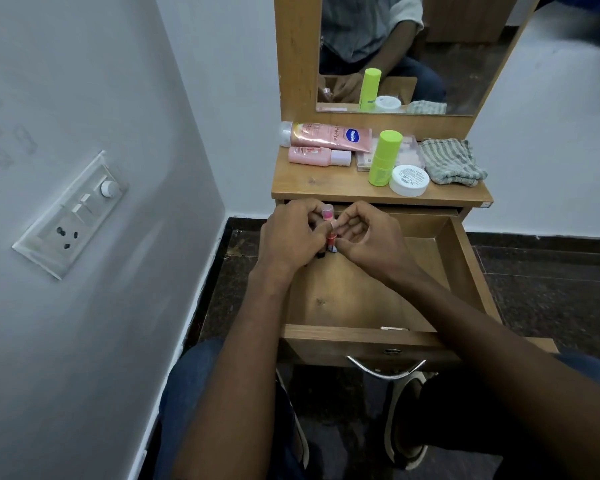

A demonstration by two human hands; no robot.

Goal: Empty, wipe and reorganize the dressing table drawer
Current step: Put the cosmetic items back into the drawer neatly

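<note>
Both hands, left hand and right hand, pinch small pink and red cosmetic tubes (partly hidden) over the open wooden drawer.

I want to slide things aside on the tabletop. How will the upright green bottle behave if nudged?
The green bottle stands tall and narrow, so it will probably tip rather than slide. Being round, it would likely roll once down, perhaps against the white jar beside it.

The single head view looks forward and steeply down from close above the pulled-out drawer, facing the mirror behind it, with a wall to the drawer's left.
</note>
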